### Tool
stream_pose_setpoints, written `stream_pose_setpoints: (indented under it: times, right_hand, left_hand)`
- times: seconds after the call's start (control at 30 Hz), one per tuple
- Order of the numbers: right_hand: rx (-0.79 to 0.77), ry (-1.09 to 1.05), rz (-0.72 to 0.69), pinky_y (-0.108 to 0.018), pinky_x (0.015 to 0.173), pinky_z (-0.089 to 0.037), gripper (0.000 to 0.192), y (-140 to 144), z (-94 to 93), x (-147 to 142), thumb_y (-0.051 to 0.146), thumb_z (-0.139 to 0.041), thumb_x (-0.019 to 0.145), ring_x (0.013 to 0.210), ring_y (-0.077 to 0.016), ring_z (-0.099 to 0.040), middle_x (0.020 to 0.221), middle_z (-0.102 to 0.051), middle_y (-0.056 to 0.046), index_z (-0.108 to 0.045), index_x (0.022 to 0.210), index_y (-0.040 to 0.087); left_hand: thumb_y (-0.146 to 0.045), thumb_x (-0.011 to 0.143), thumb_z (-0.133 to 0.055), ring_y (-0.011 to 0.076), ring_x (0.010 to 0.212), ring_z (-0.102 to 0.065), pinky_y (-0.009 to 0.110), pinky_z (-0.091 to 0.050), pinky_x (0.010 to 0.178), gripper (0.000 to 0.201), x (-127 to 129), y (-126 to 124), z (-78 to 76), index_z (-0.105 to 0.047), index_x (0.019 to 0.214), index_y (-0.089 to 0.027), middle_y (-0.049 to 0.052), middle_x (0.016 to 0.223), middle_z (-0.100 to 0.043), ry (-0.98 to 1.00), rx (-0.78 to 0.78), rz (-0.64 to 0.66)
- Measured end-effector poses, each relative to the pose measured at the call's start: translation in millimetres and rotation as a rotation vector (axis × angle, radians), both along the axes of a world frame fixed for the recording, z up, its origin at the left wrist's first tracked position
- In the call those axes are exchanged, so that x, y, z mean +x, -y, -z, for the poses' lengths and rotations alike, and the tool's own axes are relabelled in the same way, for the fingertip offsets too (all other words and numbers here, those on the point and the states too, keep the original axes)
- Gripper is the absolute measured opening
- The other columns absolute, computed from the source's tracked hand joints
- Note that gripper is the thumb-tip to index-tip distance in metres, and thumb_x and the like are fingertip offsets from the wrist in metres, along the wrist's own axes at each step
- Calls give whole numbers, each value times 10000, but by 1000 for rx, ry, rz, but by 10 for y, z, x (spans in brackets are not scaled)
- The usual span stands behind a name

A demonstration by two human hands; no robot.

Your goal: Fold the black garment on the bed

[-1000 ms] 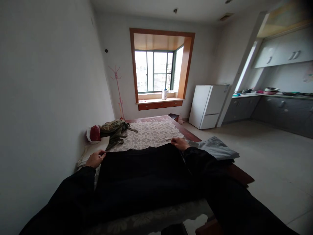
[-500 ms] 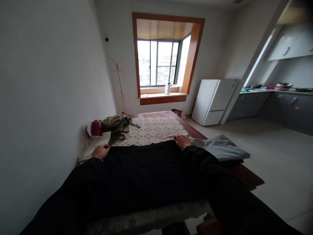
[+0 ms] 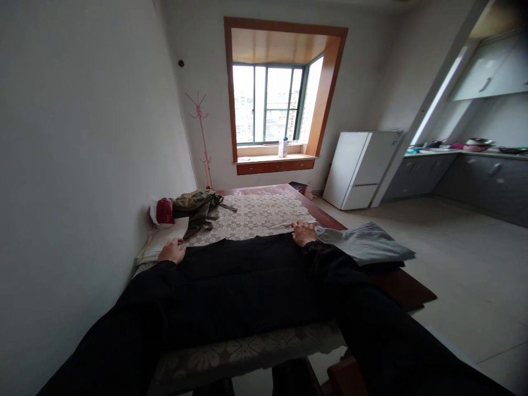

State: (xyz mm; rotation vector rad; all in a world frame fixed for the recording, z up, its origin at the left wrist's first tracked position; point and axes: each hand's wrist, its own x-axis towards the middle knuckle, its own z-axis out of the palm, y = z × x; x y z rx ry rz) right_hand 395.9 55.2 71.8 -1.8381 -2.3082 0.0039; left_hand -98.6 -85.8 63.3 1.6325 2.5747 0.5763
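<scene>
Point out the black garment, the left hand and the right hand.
black garment (image 3: 243, 280), head view, middle of the spread cloth.
left hand (image 3: 172, 252), head view, back of the hand.
right hand (image 3: 304, 233), head view, back of the hand.

no legible text, labels, brands or numbers anywhere

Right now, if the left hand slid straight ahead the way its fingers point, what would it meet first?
Probably the white pillow just beyond the left hand, then the olive-green garment; depth is hard to judge.
</scene>
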Motion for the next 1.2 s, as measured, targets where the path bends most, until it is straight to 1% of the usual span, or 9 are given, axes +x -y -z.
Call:
stream_pose_setpoints:
  times: [0.1,0.23,0.4,0.5,0.63,0.87,1.03,1.1,1.2]
  right_hand:
    - [-41,-21,-94,-419,1092,-346,385,95,46,-217,248,-559,956,1336,-304,-497,1428,-572,-157,-612,1334,199]
    - [-130,-63,-209,-348,1096,-377,435,276,198,-714,387,-492,1009,1357,-245,-498,1503,-536,-97,-566,1416,252]
    - [-181,-97,-180,-585,1184,-253,631,607,509,-1309,481,-300,1050,1540,-345,-231,1701,-250,-123,-285,1622,217]
    - [-183,-93,-170,-654,1221,-61,686,739,674,-1435,536,-273,1040,1582,-355,-65,1735,-125,-68,-212,1649,228]
    - [-189,-89,-165,-637,1229,54,718,767,748,-1426,571,-234,1034,1592,-327,14,1737,-71,-32,-156,1660,226]
    - [-189,-93,-194,-632,1234,50,748,751,720,-1400,594,-239,1027,1593,-339,16,1733,-57,-49,-158,1659,201]
    - [-185,-92,-241,-642,1238,23,768,765,689,-1375,611,-272,1017,1592,-342,33,1731,-38,-33,-164,1657,201]
    - [-164,-95,-306,-627,1248,1,737,778,664,-1366,568,-296,1021,1595,-320,4,1730,-34,-12,-173,1656,216]
    - [-120,-108,-492,-535,1278,-58,664,809,638,-1364,457,-319,1029,1596,-243,-74,1728,-85,19,-201,1651,255]
  left_hand:
    - [-243,913,-497,260,1256,-611,359,-457,1061,385,214,-54,-26,-652,1258,-176,138,1336,-683,-39,11,68]
    - [-378,953,-477,240,1358,-541,373,-402,1145,427,754,-153,61,-643,1316,-226,90,1467,-616,-50,-64,243]
    - [-546,981,-359,363,1541,-290,643,-276,1195,630,1525,-136,405,-473,1523,-244,111,1660,-383,-68,-164,274]
    - [-525,1000,-292,356,1576,-194,651,-167,1233,670,1753,-68,558,-354,1597,-227,104,1708,-260,-95,-156,253]
    - [-535,1006,-243,332,1589,-151,608,-118,1260,697,1782,-13,602,-294,1623,-213,84,1720,-213,-127,-137,248]
    - [-590,1001,-225,353,1584,-164,621,-134,1253,742,1766,-23,594,-303,1621,-190,98,1715,-215,-171,-141,267]
    - [-666,980,-246,380,1583,-149,656,-150,1239,784,1750,-29,637,-296,1625,-224,94,1717,-211,-193,-132,292]
    - [-659,981,-262,377,1584,-144,660,-150,1241,770,1744,-28,639,-308,1621,-233,76,1717,-212,-198,-126,325]
    - [-587,999,-293,331,1589,-154,637,-146,1257,704,1748,-25,623,-311,1619,-254,40,1713,-234,-211,-122,419]
